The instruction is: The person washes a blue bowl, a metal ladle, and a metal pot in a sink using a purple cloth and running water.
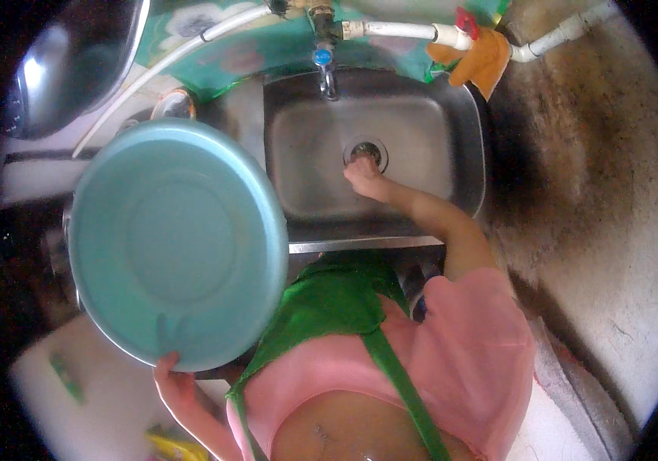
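Note:
A large light-green plastic basin (179, 230) is at my left, tilted so its inside shows. My left hand (173, 367) grips its near rim, and the fingers show as shadows through the wall. In the steel sink (298, 169), my right hand (365, 175) reaches down to the round drain (376, 146). Its fingers are bunched together at the drain opening. Something dark lies in that opening, but what the fingers hold, if anything, is hidden.
A tap with a blue-marked top (323, 65) hangs over the sink's far edge. White pipe (398, 31) with a red valve handle (466, 21) runs along the back. An orange glove (482, 65) hangs there. A dark round pan or lid (76, 61) stands at far left.

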A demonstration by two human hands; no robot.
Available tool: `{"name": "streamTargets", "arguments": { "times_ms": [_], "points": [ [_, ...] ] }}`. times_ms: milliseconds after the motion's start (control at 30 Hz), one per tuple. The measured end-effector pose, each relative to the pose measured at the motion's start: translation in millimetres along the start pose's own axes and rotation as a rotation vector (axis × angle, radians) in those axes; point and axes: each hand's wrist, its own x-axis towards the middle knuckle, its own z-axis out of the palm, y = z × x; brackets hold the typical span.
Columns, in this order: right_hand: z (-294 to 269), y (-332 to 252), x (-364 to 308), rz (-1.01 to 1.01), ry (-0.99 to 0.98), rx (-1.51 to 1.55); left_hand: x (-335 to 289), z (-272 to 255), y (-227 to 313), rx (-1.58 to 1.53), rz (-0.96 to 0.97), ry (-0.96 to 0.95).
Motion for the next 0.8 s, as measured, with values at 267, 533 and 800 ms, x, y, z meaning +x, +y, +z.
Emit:
{"name": "streamTargets", "arguments": {
  "times_ms": [267, 533, 800],
  "points": [
    [-23.8, 2.1, -17.6, -0.208, 0.172, 0.088, -3.8, -7.5, 9.9, -0.053, -0.022, -0.009],
    [-165.2, -18.0, -39.2, 0.369, 0.494, 0.662, 0.9, 31.8, 49.5, 0.113, -0.217, -0.237],
    [-208.6, -30.6, -67.6, 0.404, 0.525, 0.779, 26.5, 88.6, 7.3, 0.289, -0.421, -0.622]
  ]
}}
